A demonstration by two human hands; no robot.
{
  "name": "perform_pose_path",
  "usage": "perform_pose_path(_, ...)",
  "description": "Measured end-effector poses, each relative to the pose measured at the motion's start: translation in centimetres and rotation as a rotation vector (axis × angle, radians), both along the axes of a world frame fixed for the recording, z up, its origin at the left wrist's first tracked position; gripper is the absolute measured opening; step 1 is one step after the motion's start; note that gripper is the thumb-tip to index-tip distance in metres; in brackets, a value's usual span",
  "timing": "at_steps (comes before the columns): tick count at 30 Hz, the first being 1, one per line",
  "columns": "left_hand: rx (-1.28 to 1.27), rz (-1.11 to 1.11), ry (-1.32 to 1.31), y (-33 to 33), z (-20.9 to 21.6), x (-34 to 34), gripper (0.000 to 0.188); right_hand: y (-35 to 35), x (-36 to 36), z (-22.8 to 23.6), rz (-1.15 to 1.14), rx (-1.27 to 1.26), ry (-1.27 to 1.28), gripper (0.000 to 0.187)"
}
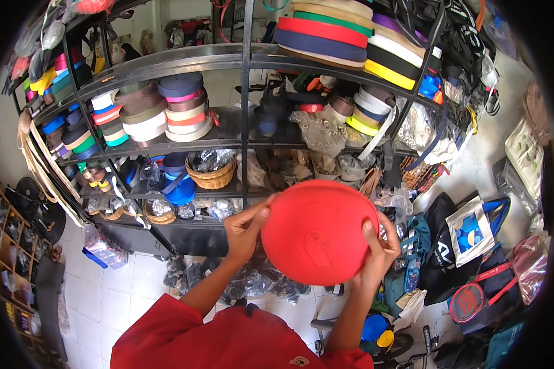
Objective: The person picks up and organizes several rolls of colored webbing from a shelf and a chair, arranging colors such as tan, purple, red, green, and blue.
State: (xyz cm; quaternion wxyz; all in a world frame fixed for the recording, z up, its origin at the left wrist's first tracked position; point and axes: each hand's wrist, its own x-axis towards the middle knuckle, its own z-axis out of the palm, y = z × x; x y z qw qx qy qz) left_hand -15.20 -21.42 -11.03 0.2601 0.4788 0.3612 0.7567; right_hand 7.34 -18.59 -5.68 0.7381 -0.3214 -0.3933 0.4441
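A large flat roll of red webbing (314, 237) is held up in front of my chest, its coiled face toward me and the coil's centre showing. My right hand (378, 249) grips its right rim, thumb on the face and fingers behind the edge. At the upper left rim, my left hand (247, 226) is closed in a pinch at the webbing's edge; its fingertips are partly hidden, so I cannot tell whether it pinches a loose end or the rim itself.
Ahead stands a black metal shelf (178, 67) stacked with coloured webbing rolls (184, 107), plus a wicker basket (212, 176). Plastic-wrapped bundles (258, 280) lie on the tiled floor below. Bags (443, 252) hang at right, above part of a bicycle (428, 341). A compartmented rack (9, 258) stands left.
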Motion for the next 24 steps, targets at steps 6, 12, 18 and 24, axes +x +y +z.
perform_pose_path(6,0.141,0.245,-0.13,2.3,4.3,-5.6,0.042,3.8,-9.4,5.1,0.118,0.07,0.121,0.038)
perform_pose_path(12,0.235,0.631,-0.04,5.9,13.6,-15.6,0.04,9.4,-21.1,12.2,0.329,0.246,0.093,0.044)
perform_pose_path(18,0.169,0.377,-0.091,14.8,23.9,-31.6,0.028,15.5,-29.0,17.8,0.541,0.297,-0.191,0.083)
perform_pose_path(24,-0.196,0.748,0.246,25.0,25.9,-38.6,0.024,17.8,-33.7,14.8,0.448,0.371,-0.439,0.088)
